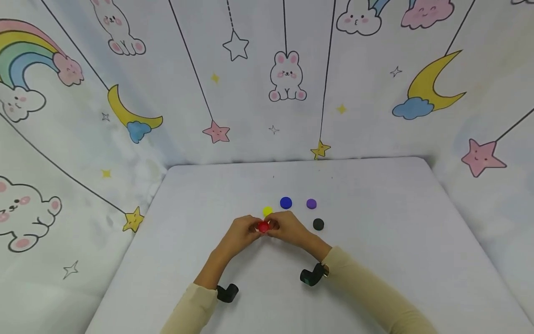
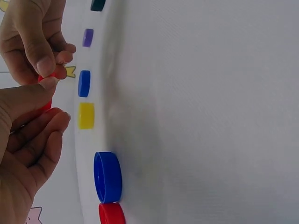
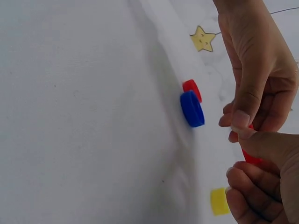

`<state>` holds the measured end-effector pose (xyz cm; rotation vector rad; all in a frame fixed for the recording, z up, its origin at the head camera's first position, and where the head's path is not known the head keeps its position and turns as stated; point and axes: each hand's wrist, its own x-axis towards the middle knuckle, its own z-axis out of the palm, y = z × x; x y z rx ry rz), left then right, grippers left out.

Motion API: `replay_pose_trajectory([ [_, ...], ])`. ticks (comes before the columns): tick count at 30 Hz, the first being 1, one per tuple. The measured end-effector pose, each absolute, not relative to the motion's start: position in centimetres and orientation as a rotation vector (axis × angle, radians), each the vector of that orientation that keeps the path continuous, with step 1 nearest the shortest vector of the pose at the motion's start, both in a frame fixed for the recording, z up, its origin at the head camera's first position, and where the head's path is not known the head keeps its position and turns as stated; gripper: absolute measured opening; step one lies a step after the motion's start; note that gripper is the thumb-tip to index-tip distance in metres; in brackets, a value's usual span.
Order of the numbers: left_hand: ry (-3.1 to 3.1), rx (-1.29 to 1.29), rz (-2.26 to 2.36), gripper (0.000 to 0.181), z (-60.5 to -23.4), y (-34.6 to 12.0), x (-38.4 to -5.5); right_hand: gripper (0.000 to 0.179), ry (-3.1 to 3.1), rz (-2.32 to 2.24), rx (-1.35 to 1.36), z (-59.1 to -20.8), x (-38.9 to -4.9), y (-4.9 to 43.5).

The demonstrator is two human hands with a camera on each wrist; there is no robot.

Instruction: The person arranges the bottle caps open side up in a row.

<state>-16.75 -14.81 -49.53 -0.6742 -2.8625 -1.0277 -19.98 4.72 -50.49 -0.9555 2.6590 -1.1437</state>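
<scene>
A red plastic bottle cap (image 1: 263, 227) is pinched from both sides, between my left hand (image 1: 243, 234) and my right hand (image 1: 289, 228). Thumbs and fingertips meet at its rim, raised above the table in both wrist views. Much of the cap is covered by fingers there. Just beyond the hands lies a yellow cap (image 1: 268, 211), partly hidden by the right hand in the head view. The left wrist view shows a larger blue cap (image 2: 108, 177) standing against another red cap (image 2: 112, 213); the left hand hides this pair from the head view.
Farther back on the white table (image 1: 375, 208) lie a blue cap (image 1: 285, 202) and a purple cap (image 1: 311, 203). A black-looking cap (image 1: 318, 224) sits right of the right hand. Behind the table hangs a white cloth (image 1: 250, 102) printed with cartoon figures.
</scene>
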Motion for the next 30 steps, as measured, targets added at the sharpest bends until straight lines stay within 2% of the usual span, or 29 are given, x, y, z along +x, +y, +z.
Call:
replay_pose_trajectory([
  [13, -2.850, -0.737, -0.642, 0.023, -51.0, -15.7, -16.9, 0.027, 2.780, -1.078, -0.946, -52.4, -19.1, 3.5],
  [30, -2.895, -0.710, -0.483, 0.026, -52.2, -16.8, -16.6, 0.032, 2.846, -0.836, -0.884, -54.0, -19.2, 1.5],
])
